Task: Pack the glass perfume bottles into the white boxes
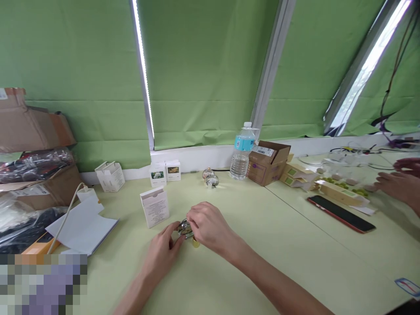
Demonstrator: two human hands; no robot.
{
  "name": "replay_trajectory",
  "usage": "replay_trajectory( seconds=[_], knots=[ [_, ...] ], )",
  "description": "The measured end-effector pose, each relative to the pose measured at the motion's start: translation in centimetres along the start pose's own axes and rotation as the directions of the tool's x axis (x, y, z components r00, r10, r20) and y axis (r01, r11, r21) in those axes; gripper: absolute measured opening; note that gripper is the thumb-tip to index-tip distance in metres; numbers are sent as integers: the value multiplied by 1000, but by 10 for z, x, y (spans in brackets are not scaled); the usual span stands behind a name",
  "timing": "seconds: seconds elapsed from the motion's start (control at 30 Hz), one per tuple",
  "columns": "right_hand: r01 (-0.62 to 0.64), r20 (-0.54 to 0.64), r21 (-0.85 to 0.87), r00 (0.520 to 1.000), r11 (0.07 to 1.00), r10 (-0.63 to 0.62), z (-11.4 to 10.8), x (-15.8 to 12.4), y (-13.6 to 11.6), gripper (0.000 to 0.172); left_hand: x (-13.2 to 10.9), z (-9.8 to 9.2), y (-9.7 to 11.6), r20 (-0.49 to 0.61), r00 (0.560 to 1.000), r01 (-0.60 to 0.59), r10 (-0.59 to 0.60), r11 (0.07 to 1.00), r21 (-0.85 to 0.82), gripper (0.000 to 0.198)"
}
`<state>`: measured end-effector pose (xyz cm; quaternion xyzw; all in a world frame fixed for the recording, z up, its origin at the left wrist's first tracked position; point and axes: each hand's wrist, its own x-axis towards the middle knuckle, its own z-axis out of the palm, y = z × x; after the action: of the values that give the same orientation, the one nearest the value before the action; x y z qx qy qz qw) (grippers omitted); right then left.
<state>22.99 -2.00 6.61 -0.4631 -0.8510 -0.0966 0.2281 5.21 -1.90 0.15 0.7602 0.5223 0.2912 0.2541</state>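
Both my hands meet over the middle of the pale green table [262, 245]. My left hand [162, 249] pinches a small clear glass bottle [184, 228] from the left. My right hand [208, 225] curls over the same bottle from the right, fingers closed on its top. A small gold cap [196, 243] lies on the table just under my right hand. A white upright carton [155, 206] stands just behind my hands. A second glass bottle [210, 178] sits farther back.
A water bottle [242, 152], a brown cardboard box [268, 162] and two small white boxes [166, 172] line the back edge. White paper [83, 227] and bagged goods lie left. At right, a phone [341, 213], long boxes and another person's hands [402, 181].
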Motion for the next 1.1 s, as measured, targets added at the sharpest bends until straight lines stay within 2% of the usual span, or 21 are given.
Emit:
replay_trajectory(
  seconds=[0.1,0.27,0.5,0.67,0.9,1.1],
  knots=[
    [24,14,-62,1000,998,-23,-1,1,-4,21,0,1,-1,0,1000,-1,1,1000,0,37],
    [-15,31,12,999,1000,15,-3,1,-3,24,0,2,-1,-7,1000,-3,3,1000,9,37],
    [-87,-88,193,991,977,105,8,-7,-2,20,1,1,-1,0,1000,-7,7,1000,-3,33],
    [-55,-165,228,982,972,94,17,-13,-2,19,1,1,-2,6,1000,-15,15,1000,-1,32],
    [-103,-165,265,975,959,151,16,-14,0,10,0,-2,0,12,1000,-1,0,1000,27,33],
    [-86,-157,296,978,951,138,14,-14,1,14,1,-1,-2,5,1000,-11,11,1000,24,32]
  ],
)
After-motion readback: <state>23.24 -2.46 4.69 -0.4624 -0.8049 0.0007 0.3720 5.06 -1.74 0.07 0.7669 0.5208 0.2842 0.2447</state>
